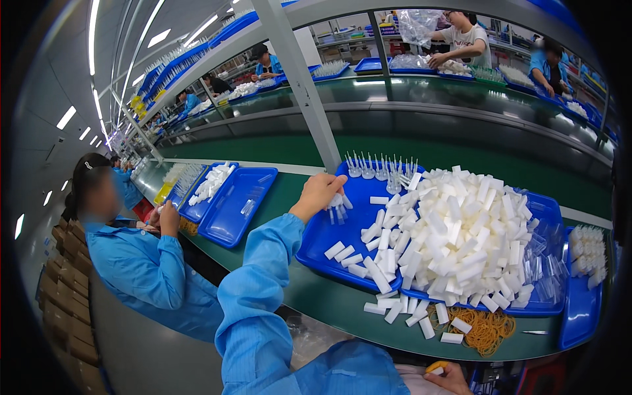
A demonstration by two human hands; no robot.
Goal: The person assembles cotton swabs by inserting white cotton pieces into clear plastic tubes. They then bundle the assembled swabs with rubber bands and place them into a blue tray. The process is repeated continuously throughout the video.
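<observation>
My left hand (317, 193) reaches out in a blue sleeve over the left end of a blue tray (318, 238) and grips a small bunch of clear plastic tubes (338, 208) that hang below its fingers. A big heap of small white blocks (454, 237) fills the tray's middle and right. A row of clear pointed tubes (378, 168) stands along the tray's far edge. My right hand (451, 378) sits low at the bottom edge, close to my body, with a small yellow thing (434, 366) at its fingers; the grip is partly hidden.
Loose white blocks (415, 315) and a pile of orange rubber bands (487, 327) lie on the green bench in front of the tray. A co-worker in blue (135, 263) sits at my left beside two more blue trays (237, 205). Other people work beyond the metal post (299, 85).
</observation>
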